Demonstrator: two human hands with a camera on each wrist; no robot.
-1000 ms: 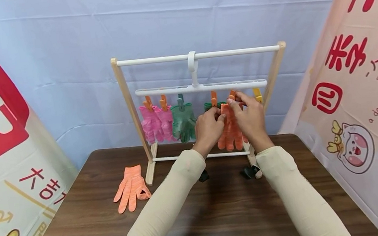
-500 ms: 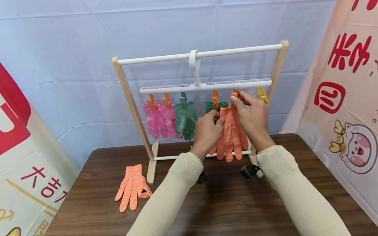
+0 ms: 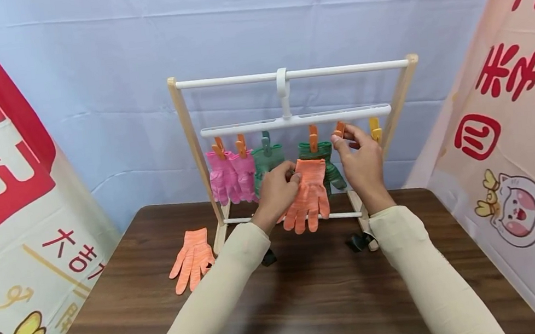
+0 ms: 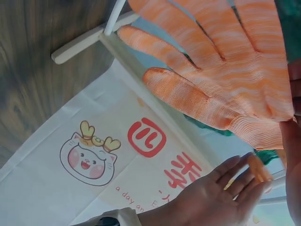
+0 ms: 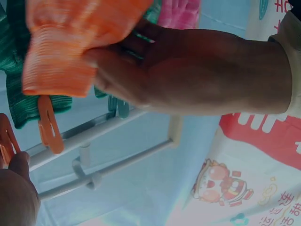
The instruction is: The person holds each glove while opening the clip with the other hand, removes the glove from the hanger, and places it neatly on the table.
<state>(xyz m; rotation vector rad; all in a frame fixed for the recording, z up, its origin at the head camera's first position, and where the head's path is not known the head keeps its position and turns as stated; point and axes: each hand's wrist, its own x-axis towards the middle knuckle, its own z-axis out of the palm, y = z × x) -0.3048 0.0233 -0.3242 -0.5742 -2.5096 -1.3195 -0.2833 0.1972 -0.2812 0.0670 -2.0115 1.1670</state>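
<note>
My left hand point(image 3: 276, 192) holds an orange knit glove point(image 3: 308, 198) by its cuff, fingers hanging down, in front of the rack. A little to the right, my right hand point(image 3: 362, 164) pinches an orange clothespin point(image 3: 340, 129) under the white hanger bar point(image 3: 331, 116). The held glove is apart from that clothespin. Behind it, a dark green glove point(image 3: 334, 173) hangs from another orange clothespin point(image 3: 313, 138). The left wrist view shows the orange glove point(image 4: 225, 61) close up, its cuff at the left hand's fingers. My left thumb lies on the cuff in the right wrist view.
Pink gloves point(image 3: 223, 177) and a green glove point(image 3: 266, 159) hang at the left. A yellow clothespin point(image 3: 375, 128) is at the bar's right end. Another orange glove point(image 3: 192, 259) lies on the brown table point(image 3: 312, 299). Black clips point(image 3: 359, 242) sit by the rack's foot.
My left hand has drawn the orange glove left and away from the clothespin at my right hand, uncovering more of the dark green glove. My right hand stays at the clothespin.
</note>
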